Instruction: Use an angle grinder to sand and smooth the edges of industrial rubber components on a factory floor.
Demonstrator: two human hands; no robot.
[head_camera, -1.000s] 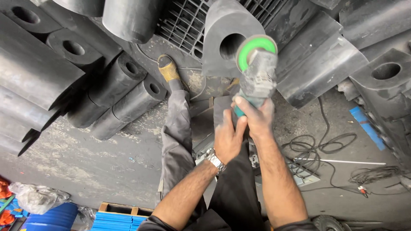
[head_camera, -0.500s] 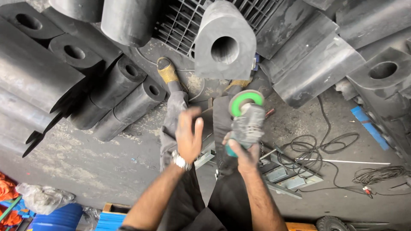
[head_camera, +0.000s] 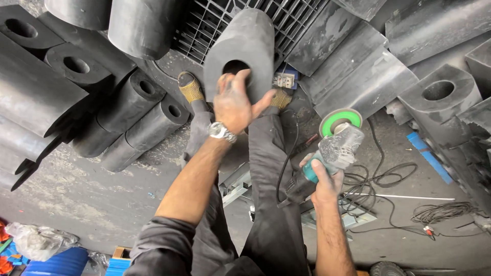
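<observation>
Meanwhile the right hand (head_camera: 323, 180) is wrapped tight round the grinder (head_camera: 327, 156), its green disc (head_camera: 339, 121) just above the fist. Left of it, the left hand (head_camera: 236, 105) lies spread, fingers loose, against the block (head_camera: 240, 48).

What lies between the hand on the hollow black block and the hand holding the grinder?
In the head view, between the left hand on the black block and the right hand gripping the angle grinder, lie the person's dark-trousered leg and a black cable.
</observation>
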